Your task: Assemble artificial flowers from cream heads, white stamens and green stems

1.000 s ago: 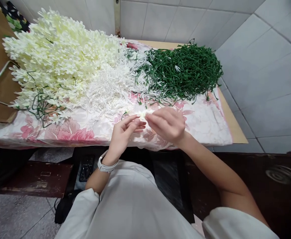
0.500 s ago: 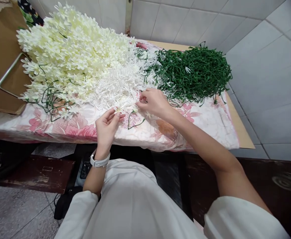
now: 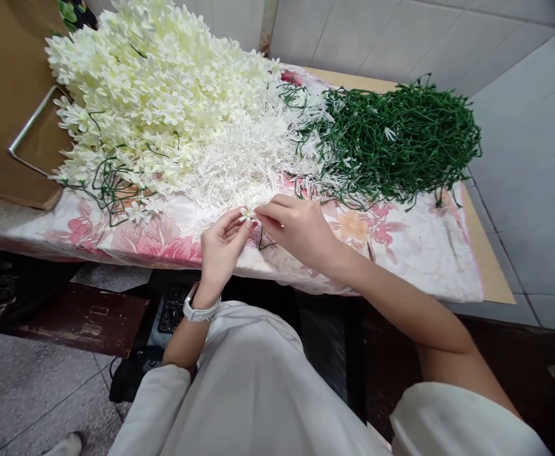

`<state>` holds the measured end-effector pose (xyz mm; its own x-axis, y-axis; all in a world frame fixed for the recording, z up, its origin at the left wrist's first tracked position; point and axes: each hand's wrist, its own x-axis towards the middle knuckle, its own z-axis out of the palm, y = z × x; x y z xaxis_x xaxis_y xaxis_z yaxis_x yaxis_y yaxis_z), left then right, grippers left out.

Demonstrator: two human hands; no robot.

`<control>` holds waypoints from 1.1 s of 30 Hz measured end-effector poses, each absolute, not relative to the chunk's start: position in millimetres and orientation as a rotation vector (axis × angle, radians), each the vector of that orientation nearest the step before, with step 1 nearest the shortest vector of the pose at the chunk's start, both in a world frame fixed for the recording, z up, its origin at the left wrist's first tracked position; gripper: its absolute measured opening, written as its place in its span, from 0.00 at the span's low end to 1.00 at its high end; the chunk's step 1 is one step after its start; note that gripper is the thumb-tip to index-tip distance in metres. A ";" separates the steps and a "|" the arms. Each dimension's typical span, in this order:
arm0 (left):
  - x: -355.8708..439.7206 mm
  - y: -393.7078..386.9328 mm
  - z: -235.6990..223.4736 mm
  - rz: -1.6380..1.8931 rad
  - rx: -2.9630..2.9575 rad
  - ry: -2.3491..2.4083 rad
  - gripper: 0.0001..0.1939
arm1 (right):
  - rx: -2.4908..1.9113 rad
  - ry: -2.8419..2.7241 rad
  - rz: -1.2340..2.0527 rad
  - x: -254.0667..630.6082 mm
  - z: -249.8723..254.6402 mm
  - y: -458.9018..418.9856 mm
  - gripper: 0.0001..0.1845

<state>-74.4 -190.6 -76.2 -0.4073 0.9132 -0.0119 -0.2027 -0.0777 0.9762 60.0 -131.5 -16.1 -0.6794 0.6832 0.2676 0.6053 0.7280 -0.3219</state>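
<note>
the left hand (image 3: 223, 247) has its grip pinched on a small flower (image 3: 246, 215), above the counter (image 3: 424, 259). the right hand (image 3: 303, 231) comes in at the flower's three o'clock; whether its grip holds anything, i cannot tell. cream blossoms (image 3: 163, 95) heap at eleven, white slivers (image 3: 244, 158) at twelve, green stems (image 3: 410, 139) at two.
</note>
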 end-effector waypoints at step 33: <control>-72.3 -198.7 -68.5 1.553 1.044 1.386 0.15 | -1.061 -2.507 0.320 53.9 -17.5 -133.4 0.11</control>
<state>-72.3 -198.7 -68.5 -0.3483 0.9346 0.0727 -0.0342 -0.0902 0.9953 53.9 -133.4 -17.5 -0.6332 0.7255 0.2696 0.6346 0.6860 -0.3558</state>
